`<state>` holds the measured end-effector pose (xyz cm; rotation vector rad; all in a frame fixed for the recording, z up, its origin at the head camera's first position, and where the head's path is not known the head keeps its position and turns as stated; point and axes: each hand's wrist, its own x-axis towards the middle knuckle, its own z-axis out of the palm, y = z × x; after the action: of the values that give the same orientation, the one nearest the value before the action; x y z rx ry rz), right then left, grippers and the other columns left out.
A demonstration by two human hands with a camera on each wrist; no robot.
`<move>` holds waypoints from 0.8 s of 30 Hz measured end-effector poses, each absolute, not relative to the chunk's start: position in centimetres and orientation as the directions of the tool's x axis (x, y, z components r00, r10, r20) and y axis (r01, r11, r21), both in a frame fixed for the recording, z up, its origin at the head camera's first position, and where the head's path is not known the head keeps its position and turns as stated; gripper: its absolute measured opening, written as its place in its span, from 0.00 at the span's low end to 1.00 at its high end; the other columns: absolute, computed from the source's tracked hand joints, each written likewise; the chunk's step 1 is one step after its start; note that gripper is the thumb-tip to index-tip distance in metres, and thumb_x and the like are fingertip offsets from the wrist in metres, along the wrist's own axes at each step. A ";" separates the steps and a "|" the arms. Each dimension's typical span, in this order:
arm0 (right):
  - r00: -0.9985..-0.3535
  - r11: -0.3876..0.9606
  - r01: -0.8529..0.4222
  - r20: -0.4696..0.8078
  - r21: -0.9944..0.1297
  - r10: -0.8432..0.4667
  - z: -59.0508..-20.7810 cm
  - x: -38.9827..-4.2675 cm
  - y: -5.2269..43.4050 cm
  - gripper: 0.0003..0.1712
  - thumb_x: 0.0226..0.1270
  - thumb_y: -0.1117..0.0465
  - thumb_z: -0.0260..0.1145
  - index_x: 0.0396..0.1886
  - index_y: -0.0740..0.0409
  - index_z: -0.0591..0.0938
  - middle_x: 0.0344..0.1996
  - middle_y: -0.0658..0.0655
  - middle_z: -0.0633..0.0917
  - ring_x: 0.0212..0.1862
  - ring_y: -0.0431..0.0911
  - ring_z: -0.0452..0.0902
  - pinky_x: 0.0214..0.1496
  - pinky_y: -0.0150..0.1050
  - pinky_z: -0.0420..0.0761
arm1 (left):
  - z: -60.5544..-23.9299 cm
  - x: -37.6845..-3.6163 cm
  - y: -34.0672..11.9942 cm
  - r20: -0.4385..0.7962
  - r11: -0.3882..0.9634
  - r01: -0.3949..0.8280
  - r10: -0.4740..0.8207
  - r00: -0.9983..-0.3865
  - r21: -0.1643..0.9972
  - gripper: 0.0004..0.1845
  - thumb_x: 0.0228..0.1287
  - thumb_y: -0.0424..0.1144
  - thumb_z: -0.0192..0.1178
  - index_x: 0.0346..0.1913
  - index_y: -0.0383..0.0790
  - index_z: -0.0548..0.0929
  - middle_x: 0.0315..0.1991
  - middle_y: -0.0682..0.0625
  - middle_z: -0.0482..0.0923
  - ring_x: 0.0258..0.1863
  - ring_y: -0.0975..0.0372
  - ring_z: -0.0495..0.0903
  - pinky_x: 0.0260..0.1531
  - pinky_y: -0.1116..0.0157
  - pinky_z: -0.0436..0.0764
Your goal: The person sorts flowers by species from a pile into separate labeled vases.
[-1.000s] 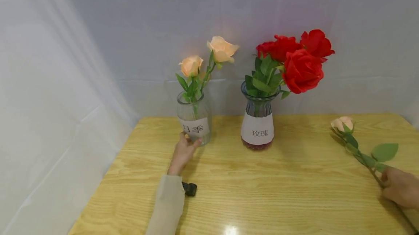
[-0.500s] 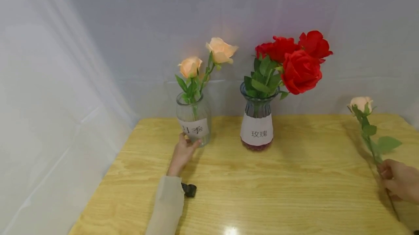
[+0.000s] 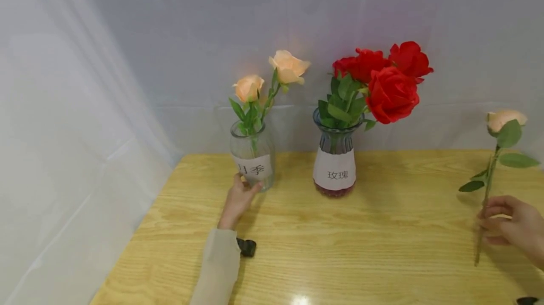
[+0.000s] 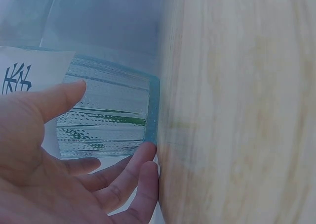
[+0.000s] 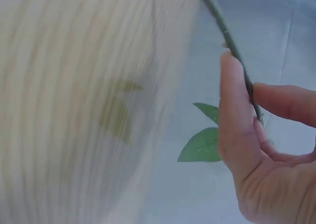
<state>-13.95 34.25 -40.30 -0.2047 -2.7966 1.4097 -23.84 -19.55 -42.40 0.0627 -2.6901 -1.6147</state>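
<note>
At the left, my left hand holds the lower part of a clear glass vase, thumb on the front and fingers around the side. The left wrist view shows that thumb on the ribbed glass beside the paper label. Two peach roses stand in this vase. Off to the right, my right hand pinches the stem of a single peach rose, upright above the table. In the right wrist view, thumb and fingers close on its green stem, with leaves behind the hand.
A blue-tinted vase with a white label holds several red roses right of the clear vase. Both stand near the back edge of the wooden table. Pale cloth hangs behind and at the left.
My right hand has raised the single peach rose from a low slant to upright, its bloom moving up and right. My left hand stays at the clear vase.
</note>
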 end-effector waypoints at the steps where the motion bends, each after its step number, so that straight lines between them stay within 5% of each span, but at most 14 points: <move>1: -0.991 0.567 0.109 -0.047 -0.816 0.124 -40.3 -14.0 34.1 0.23 0.69 0.80 0.57 0.56 0.86 0.57 0.31 0.51 0.78 0.28 0.31 0.79 0.31 0.42 0.87 | -42.4 -23.8 -19.6 -0.016 0.473 -0.031 -0.036 -0.999 0.881 0.40 0.75 0.42 0.59 0.75 0.23 0.51 0.61 0.22 0.71 0.60 0.36 0.75 0.54 0.43 0.77; 6: -0.990 0.403 0.053 0.004 -0.914 0.139 -40.7 -14.2 33.7 0.21 0.66 0.83 0.58 0.52 0.74 0.60 0.29 0.41 0.77 0.29 0.33 0.82 0.29 0.41 0.87 | -42.4 -23.7 -19.6 -0.012 0.478 -0.027 -0.035 -0.999 0.878 0.40 0.75 0.42 0.59 0.75 0.22 0.51 0.61 0.22 0.71 0.60 0.36 0.75 0.53 0.43 0.78; 13: -0.995 -0.029 -0.005 0.002 -1.000 0.101 -41.7 -14.9 33.6 0.27 0.66 0.84 0.59 0.50 0.52 0.65 0.32 0.45 0.80 0.32 0.41 0.85 0.29 0.42 0.87 | -42.4 -23.7 -19.5 -0.016 0.473 -0.033 -0.040 -0.999 0.880 0.40 0.75 0.42 0.59 0.75 0.23 0.52 0.61 0.23 0.72 0.59 0.37 0.75 0.52 0.44 0.78; 24: -0.991 -0.127 -0.062 0.047 -0.990 0.122 -40.0 -15.2 30.1 0.19 0.68 0.84 0.57 0.48 0.64 0.63 0.32 0.50 0.80 0.32 0.44 0.85 0.30 0.43 0.87 | -42.4 -23.8 -19.6 -0.013 0.465 -0.029 -0.037 -0.999 0.885 0.40 0.75 0.42 0.59 0.75 0.23 0.51 0.61 0.22 0.71 0.59 0.36 0.76 0.53 0.43 0.78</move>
<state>-15.22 30.09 -40.00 -0.0688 -1.9895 2.2693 -23.81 -19.56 -42.42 0.0607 -2.6819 -1.6191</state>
